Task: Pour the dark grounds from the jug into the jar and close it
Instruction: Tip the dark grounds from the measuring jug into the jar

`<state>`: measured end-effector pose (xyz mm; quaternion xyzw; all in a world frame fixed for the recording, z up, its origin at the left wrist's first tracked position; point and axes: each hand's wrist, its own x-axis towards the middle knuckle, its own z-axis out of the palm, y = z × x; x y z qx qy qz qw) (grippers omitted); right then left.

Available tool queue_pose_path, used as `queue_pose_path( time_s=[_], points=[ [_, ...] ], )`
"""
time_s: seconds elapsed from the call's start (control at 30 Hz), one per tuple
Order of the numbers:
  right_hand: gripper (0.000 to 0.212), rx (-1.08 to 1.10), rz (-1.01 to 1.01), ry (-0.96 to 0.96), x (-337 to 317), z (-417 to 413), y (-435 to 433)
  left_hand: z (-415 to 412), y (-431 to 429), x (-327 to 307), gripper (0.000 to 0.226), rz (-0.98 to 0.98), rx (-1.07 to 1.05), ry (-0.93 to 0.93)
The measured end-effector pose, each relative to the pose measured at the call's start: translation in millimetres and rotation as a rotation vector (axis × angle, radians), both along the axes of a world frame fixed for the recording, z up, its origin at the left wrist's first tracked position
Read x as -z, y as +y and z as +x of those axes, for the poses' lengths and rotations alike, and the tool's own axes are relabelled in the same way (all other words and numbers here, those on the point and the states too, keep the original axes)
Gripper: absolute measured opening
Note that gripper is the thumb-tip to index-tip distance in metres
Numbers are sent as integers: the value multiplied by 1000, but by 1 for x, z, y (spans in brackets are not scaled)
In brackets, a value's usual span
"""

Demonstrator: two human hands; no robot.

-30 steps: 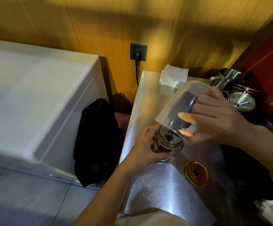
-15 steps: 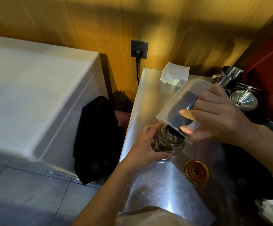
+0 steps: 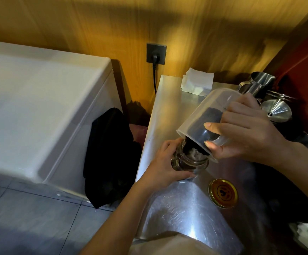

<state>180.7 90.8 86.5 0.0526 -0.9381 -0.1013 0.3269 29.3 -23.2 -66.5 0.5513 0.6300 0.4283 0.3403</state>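
A clear plastic jug [image 3: 203,115] is tipped steeply, mouth down to the left, held by its handle in my right hand [image 3: 245,129]. Dark grounds [image 3: 208,118] slide along its lower wall and spill over the rim into a small glass jar [image 3: 190,162]. The jar stands on the steel counter [image 3: 182,214] near its left edge, gripped around its left side by my left hand [image 3: 165,166]. It is partly filled with dark grounds. The jar's gold lid [image 3: 223,193] lies flat on the counter, to the right of the jar and nearer to me.
Steel jugs [image 3: 258,83] and a steel funnel [image 3: 276,110] stand at the counter's back right. White paper [image 3: 197,82] lies at the back. A white chest appliance [image 3: 39,107] sits left, with a black cloth [image 3: 109,155] in the gap. A plug and cable [image 3: 155,57] hang from the wall socket.
The jug has been tipped further and its rim lowered to the jar's mouth. Grounds have slid down and now pour into the jar, which holds more than before.
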Motion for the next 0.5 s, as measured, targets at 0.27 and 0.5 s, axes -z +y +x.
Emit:
queue_pose_path(
  time_s=[0.27, 0.5],
  points=[
    [25, -10, 13, -10, 0, 1, 2, 0, 0, -1, 87, -2, 10, 0],
    [26, -15, 24, -5, 1, -2, -2, 0, 1, -1, 82, 16, 10, 9]
  ],
)
